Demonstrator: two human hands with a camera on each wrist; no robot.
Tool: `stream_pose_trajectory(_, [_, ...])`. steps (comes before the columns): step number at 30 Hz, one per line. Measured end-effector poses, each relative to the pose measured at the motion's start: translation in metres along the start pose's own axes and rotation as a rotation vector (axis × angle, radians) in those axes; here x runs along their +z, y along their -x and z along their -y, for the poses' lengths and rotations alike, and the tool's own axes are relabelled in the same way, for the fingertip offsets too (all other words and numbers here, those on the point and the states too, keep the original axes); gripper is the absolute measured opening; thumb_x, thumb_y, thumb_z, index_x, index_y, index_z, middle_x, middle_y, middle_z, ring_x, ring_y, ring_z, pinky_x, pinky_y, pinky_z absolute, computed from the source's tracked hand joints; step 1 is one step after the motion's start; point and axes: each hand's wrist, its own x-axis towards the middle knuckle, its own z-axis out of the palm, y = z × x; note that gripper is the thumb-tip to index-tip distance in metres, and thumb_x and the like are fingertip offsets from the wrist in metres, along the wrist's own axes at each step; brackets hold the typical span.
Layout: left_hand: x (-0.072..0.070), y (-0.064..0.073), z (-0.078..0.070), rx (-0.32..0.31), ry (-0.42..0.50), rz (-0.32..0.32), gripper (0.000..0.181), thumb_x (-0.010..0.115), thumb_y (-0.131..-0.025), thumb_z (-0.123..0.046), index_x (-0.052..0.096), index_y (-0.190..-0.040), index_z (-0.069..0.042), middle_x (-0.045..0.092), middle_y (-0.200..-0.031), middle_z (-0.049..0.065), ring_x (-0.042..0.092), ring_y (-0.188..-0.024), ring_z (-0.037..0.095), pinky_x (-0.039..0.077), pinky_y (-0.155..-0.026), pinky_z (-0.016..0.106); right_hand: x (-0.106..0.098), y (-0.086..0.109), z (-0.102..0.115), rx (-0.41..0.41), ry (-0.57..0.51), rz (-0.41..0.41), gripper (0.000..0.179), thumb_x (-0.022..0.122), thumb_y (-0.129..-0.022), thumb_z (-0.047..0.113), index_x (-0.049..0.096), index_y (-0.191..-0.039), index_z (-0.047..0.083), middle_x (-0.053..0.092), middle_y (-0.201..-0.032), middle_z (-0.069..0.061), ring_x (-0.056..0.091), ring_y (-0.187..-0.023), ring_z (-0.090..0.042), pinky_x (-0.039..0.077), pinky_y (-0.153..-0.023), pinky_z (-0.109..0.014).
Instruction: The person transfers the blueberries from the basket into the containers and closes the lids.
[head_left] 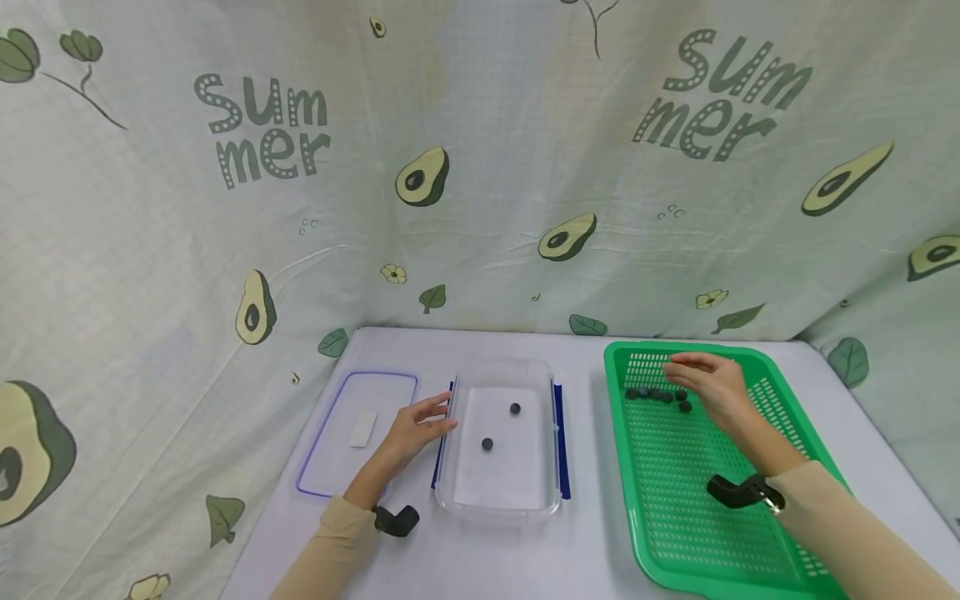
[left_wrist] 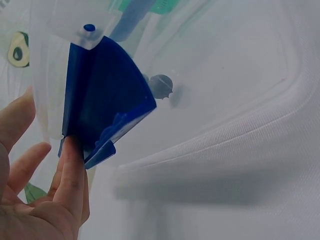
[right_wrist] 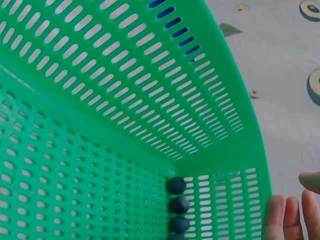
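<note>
A clear plastic container (head_left: 498, 500) with blue side flaps stands mid-table, and two blueberries (head_left: 515, 408) lie apart inside it. My left hand (head_left: 416, 429) is at the container's left wall, fingers loosely extended. In the left wrist view a fingertip touches the lower edge of the blue flap (left_wrist: 107, 90). Over the far end of a green basket (head_left: 626, 500) hovers my right hand (head_left: 708, 383), its fingers fairly straight and nothing visible between them. Several blueberries (right_wrist: 178, 205) sit in a row against the basket's far wall.
Left of the container lies a clear lid (head_left: 337, 450) with a blue-edged rim and a pale rectangle (head_left: 363, 429) on it. A printed cloth (head_left: 487, 167) hangs behind the white table (head_left: 585, 550). The basket's raised walls surround the blueberries at the right.
</note>
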Motion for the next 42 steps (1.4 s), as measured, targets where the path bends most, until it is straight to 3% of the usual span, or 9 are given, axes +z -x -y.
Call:
stream_pose_trajectory(6, [0.000, -0.002, 0.000, -0.002, 0.012, 0.000, 0.054, 0.073, -0.092, -0.011, 0.054, -0.142, -0.003, 0.058, -0.132, 0.024, 0.058, -0.118, 0.043, 0.049, -0.098, 0.050, -0.014, -0.002, -0.007, -0.001, 0.017, -0.066, 0.014, 0.072, -0.089, -0.003, 0.074, -0.101, 0.004, 0.073, -0.088, 0.002, 0.071, -0.080, -0.010, 0.057, -0.074, -0.024])
stream_pose_trajectory(14, [0.000, 0.000, -0.001, -0.005, 0.013, 0.003, 0.054, 0.073, -0.092, -0.011, 0.054, -0.141, -0.002, 0.058, -0.132, 0.025, 0.057, -0.118, 0.043, 0.049, -0.098, 0.050, -0.038, -0.013, -0.036, 0.034, 0.124, -0.166, 0.017, 0.081, -0.084, 0.009, 0.076, -0.100, 0.010, 0.073, -0.086, 0.005, 0.071, -0.082, -0.010, 0.058, -0.080, -0.031])
stream_pose_trajectory(23, [-0.004, -0.017, 0.029, -0.009, 0.028, 0.026, 0.055, 0.074, -0.092, -0.014, 0.055, -0.143, -0.007, 0.057, -0.134, 0.023, 0.057, -0.120, 0.041, 0.049, -0.098, 0.050, -0.037, -0.005, -0.037, 0.015, 0.148, -0.233, 0.013, 0.073, -0.089, -0.002, 0.073, -0.099, 0.005, 0.071, -0.078, 0.008, 0.070, -0.072, -0.006, 0.058, -0.072, -0.024])
stream_pose_trajectory(26, [-0.006, -0.017, 0.031, -0.011, 0.036, 0.047, 0.057, 0.075, -0.091, -0.018, 0.055, -0.143, -0.009, 0.057, -0.135, 0.021, 0.056, -0.121, 0.040, 0.049, -0.098, 0.049, -0.037, -0.004, -0.040, 0.027, 0.254, -0.249, 0.015, 0.070, -0.090, -0.002, 0.070, -0.106, -0.003, 0.071, -0.077, 0.007, 0.069, -0.070, -0.005, 0.057, -0.070, -0.023])
stream_pose_trajectory(31, [-0.007, -0.017, 0.030, -0.008, 0.036, 0.051, 0.059, 0.077, -0.090, -0.021, 0.055, -0.143, -0.010, 0.057, -0.135, 0.020, 0.057, -0.120, 0.039, 0.049, -0.098, 0.049, -0.039, -0.004, -0.046, 0.027, 0.446, -0.279, 0.037, 0.070, -0.092, 0.002, 0.058, -0.121, -0.018, 0.072, -0.078, 0.005, 0.067, -0.069, -0.002, 0.057, -0.068, -0.023])
stream_pose_trajectory(38, [-0.002, -0.016, 0.029, -0.016, 0.014, 0.001, 0.055, 0.075, -0.091, -0.014, 0.056, -0.142, -0.007, 0.059, -0.132, 0.021, 0.059, -0.117, 0.041, 0.050, -0.097, 0.050, -0.041, -0.003, -0.052, 0.040, 0.570, -0.312, 0.039, 0.071, -0.091, 0.004, 0.060, -0.121, -0.017, 0.064, -0.074, 0.018, 0.062, -0.067, 0.002, 0.056, -0.067, -0.020])
stream_pose_trajectory(42, [0.000, -0.010, 0.016, -0.009, 0.005, -0.019, 0.054, 0.073, -0.092, -0.010, 0.055, -0.142, -0.004, 0.059, -0.131, 0.023, 0.059, -0.117, 0.043, 0.049, -0.098, 0.051, -0.043, -0.004, -0.057, 0.044, 0.641, -0.320, 0.038, 0.072, -0.090, 0.005, 0.062, -0.120, -0.016, 0.065, -0.076, 0.015, 0.059, -0.067, 0.005, 0.055, -0.064, -0.019])
